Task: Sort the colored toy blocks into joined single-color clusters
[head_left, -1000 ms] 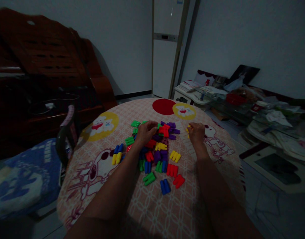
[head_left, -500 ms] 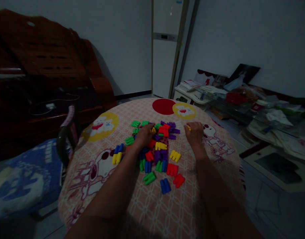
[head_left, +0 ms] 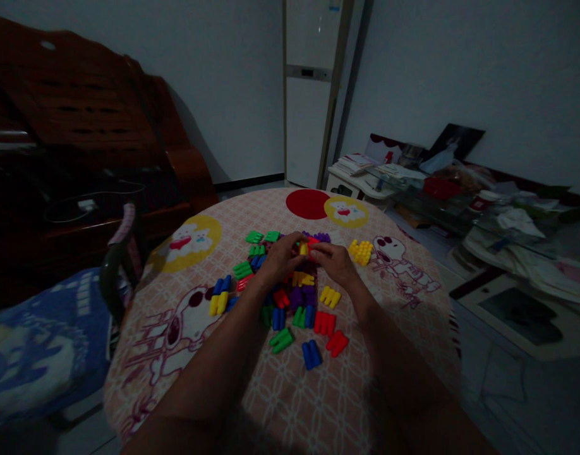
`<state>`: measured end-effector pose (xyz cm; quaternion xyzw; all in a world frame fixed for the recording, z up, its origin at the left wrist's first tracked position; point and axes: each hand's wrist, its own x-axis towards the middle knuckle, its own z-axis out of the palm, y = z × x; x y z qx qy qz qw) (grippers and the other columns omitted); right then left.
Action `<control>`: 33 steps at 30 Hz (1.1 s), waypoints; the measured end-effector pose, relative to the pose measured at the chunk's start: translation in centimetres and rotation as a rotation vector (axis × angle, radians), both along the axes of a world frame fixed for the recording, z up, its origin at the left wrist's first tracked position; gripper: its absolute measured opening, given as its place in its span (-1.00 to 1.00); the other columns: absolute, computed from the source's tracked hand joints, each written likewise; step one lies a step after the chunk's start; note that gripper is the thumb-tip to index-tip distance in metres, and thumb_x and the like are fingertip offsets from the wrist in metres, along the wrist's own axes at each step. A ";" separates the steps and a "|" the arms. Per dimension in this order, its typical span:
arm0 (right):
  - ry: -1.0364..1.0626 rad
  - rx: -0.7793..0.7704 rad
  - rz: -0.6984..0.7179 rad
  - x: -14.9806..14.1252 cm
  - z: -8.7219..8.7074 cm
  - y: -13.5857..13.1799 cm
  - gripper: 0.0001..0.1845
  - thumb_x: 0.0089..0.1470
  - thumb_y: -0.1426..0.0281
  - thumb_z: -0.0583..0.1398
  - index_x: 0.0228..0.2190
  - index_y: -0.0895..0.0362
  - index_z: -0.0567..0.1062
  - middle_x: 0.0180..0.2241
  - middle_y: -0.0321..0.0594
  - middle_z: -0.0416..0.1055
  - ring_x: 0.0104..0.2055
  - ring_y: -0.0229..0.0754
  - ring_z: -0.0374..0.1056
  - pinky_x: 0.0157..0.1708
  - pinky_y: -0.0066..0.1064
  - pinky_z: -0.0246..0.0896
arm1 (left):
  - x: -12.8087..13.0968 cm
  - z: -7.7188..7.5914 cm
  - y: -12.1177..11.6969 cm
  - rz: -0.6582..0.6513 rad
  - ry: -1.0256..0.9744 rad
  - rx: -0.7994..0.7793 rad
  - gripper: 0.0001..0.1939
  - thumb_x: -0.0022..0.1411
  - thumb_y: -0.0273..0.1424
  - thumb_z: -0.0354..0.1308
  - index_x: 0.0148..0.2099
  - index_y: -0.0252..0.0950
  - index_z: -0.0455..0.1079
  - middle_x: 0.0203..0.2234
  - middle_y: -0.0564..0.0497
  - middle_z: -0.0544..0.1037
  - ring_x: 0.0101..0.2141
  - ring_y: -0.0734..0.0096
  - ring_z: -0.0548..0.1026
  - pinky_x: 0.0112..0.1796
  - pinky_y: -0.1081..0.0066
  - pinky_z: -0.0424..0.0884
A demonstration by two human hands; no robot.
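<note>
A pile of coloured plastic blocks [head_left: 294,297] lies in the middle of a round table [head_left: 280,392] with a cartoon cloth. My left hand [head_left: 280,256] and my right hand [head_left: 332,262] meet above the far side of the pile, fingertips together. Both are closed in a pinch on a small yellow block [head_left: 303,249] between them. A stack of yellow blocks [head_left: 361,251] sits alone on the cloth to the right of my right hand. A blue and yellow pair [head_left: 220,296] lies left of the pile.
A dark wooden sofa [head_left: 81,126] stands to the left, with a chair back [head_left: 122,253] and a blue cushion [head_left: 34,341] beside the table. A white cabinet [head_left: 309,95] stands at the back. A low table with papers and clutter [head_left: 451,196] fills the right.
My right hand left the yellow stack on the cloth and moved left to meet my left hand. My left hand lifted from the pile with a small yellow block.
</note>
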<state>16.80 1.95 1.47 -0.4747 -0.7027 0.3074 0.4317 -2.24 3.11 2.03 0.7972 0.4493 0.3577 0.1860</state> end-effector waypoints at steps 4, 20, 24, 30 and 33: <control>0.291 -0.216 0.070 0.4 0.1 0.2 -0.46 -0.13 0.10 0.32 -0.14 0.16 0.59 -0.48 -0.29 0.51 -0.49 -0.21 0.37 -0.50 -0.41 0.26 | 1.6 0.5 -0.9 -0.088 -0.098 0.031 -0.69 0.19 -0.32 0.21 -0.01 -0.27 0.42 -0.17 -0.06 0.56 -0.19 0.29 0.52 -0.12 0.34 0.44; 0.140 0.012 -0.412 12.5 2.7 0.8 -0.36 -0.33 0.26 0.37 -0.10 0.19 0.58 -0.21 -0.12 0.55 -0.30 -0.13 0.45 -0.27 -0.28 0.39 | 1.4 -0.4 -0.4 -0.122 -0.140 0.191 -0.56 0.29 -0.40 0.14 0.21 -0.27 0.34 0.05 -0.18 0.50 -0.01 0.23 0.51 0.03 0.19 0.46; -0.105 -0.007 -0.512 15.5 1.1 0.8 -0.48 -0.35 0.34 0.32 -0.21 0.20 0.61 -0.23 -0.10 0.56 -0.24 -0.06 0.46 -0.20 -0.25 0.38 | 1.1 -0.4 -0.3 -0.072 -0.135 0.163 -0.58 0.26 -0.44 0.13 0.16 -0.28 0.38 0.05 -0.16 0.51 -0.09 0.29 0.54 -0.01 0.23 0.47; -0.176 -0.091 -0.466 15.2 -1.2 1.2 -0.51 -0.31 0.40 0.29 -0.21 0.22 0.58 -0.33 -0.17 0.56 -0.35 -0.13 0.46 -0.33 -0.35 0.37 | 0.2 -0.2 0.2 0.003 -0.135 0.108 -0.61 0.20 -0.42 0.15 0.10 -0.29 0.43 -0.09 -0.11 0.56 -0.21 0.33 0.56 -0.14 0.31 0.51; -0.201 -0.120 -0.449 15.1 -1.6 1.4 -0.50 -0.31 0.44 0.30 -0.18 0.20 0.56 -0.32 -0.18 0.56 -0.39 -0.18 0.45 -0.40 -0.41 0.34 | -0.9 -0.3 0.8 0.117 -0.134 0.074 -0.58 0.15 -0.45 0.17 0.08 -0.28 0.45 -0.12 -0.10 0.58 -0.21 0.32 0.57 -0.16 0.32 0.51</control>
